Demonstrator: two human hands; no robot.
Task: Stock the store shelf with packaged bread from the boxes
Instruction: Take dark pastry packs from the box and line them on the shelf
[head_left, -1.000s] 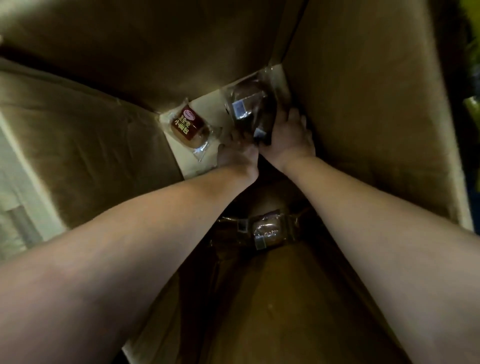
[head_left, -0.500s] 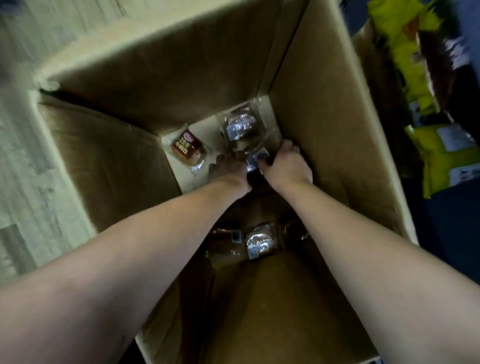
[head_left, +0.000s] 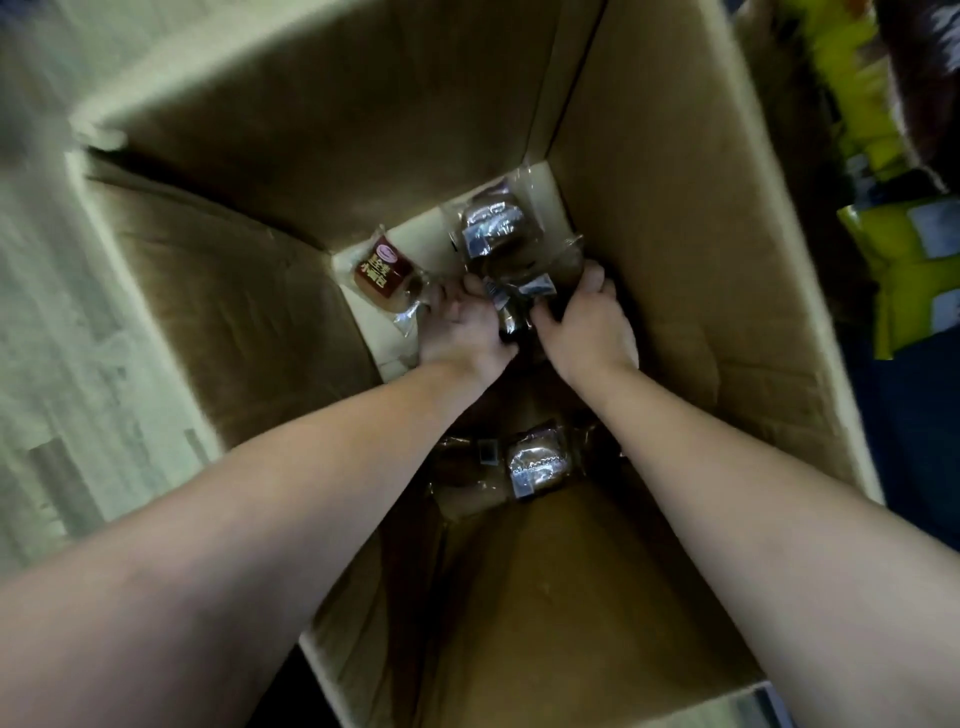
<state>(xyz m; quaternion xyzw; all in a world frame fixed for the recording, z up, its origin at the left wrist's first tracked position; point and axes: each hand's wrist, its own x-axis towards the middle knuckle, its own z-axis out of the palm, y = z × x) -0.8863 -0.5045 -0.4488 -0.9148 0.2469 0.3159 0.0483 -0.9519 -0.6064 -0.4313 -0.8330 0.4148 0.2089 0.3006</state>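
We are reaching both hands down to the bottom of the cardboard box (head_left: 675, 218) and gripping wrapped bread.

Our left hand (head_left: 462, 332) and right hand (head_left: 589, 322) are curling their fingers around a small bunch of buns (head_left: 514, 301) in clear wrap, squeezing it between them near the far right corner. A dark bun (head_left: 491, 228) is lying just beyond our fingertips, a red-labelled bun (head_left: 384, 273) is lying just left of our left hand, and a near bun (head_left: 537, 462) is sitting between our forearms. Yellow bags (head_left: 909, 270) are showing outside the box on the right.
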